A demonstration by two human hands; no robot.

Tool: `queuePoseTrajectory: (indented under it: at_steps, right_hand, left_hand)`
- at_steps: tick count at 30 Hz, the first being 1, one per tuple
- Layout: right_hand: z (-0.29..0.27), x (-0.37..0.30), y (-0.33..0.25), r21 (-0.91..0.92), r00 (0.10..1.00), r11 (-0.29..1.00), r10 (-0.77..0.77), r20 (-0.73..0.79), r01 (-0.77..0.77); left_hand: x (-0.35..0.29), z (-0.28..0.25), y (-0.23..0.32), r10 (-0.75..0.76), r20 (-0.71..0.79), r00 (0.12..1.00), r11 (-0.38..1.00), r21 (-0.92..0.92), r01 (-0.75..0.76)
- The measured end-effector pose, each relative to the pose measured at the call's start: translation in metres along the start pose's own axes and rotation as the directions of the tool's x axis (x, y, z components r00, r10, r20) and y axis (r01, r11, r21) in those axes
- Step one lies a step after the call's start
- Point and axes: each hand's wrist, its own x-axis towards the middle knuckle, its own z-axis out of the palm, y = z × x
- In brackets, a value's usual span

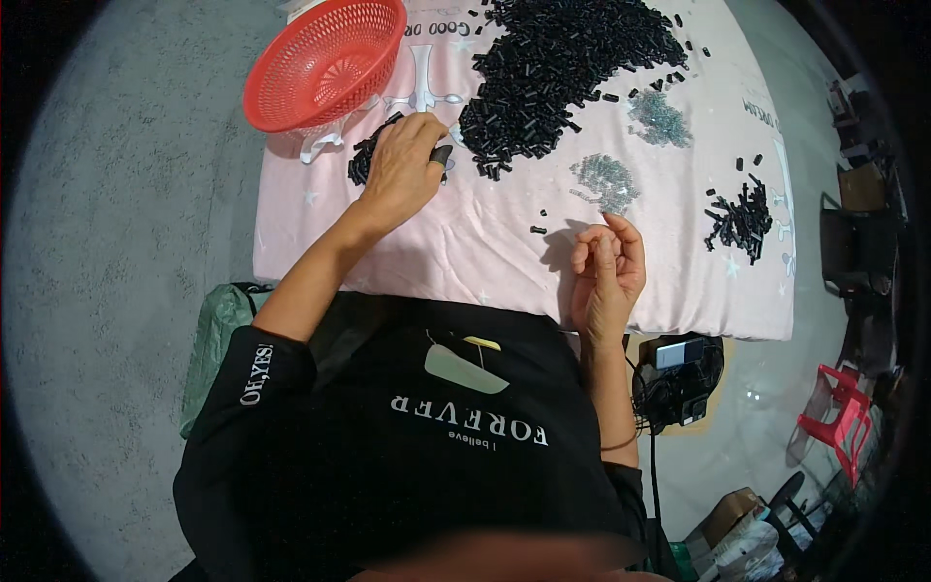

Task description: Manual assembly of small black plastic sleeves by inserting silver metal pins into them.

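Note:
My left hand (402,165) is bent over a small heap of short black cylindrical pieces (364,158) at the table's left. A dark cover sits on its thumb, and its other fingertips are mostly hidden, so what they hold cannot be made out. Toward the right, my right hand (611,276) is turned palm up with its fingers curled and the thumb pressed against them. Anything in that pinch is too small to name. Just beyond its fingertips lies a loose pile of tiny silvery metal parts (606,179).
A large heap of black pieces (553,78) covers the far middle of the pink tablecloth (465,257). Another silvery pile (659,118) lies to its right. Long black pieces (742,221) lie near the right edge. A red plastic basket (325,68) stands far left.

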Motion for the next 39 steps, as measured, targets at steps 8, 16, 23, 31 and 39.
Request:
queuePoseTrajectory:
  at_steps: [8,16,23,31,39]
  right_hand:
    - [-0.001,-0.001,0.000,0.004,1.000,1.000,-0.003,-0.011,0.003]
    - [0.000,0.000,0.001,-0.009,0.998,1.000,-0.030,-0.046,0.030]
    - [-0.002,-0.001,0.000,0.029,0.999,1.000,-0.009,-0.051,0.011]
    - [0.000,0.001,0.002,0.046,0.998,0.999,-0.023,-0.059,0.025]
    - [0.001,0.001,0.003,0.039,0.998,0.998,-0.036,-0.054,0.039]
  left_hand:
    - [0.018,0.001,0.033,0.108,-0.123,0.987,0.973,-0.190,-0.130]
    - [0.045,0.032,0.064,0.229,-0.056,0.972,0.958,-0.163,-0.235]
    - [0.051,0.036,0.068,0.212,-0.007,0.977,0.972,-0.101,-0.212]
    - [0.093,0.053,0.081,0.261,-0.065,0.963,0.962,-0.061,-0.265]
    - [0.110,0.066,0.083,0.325,0.064,0.944,0.943,0.048,-0.328]
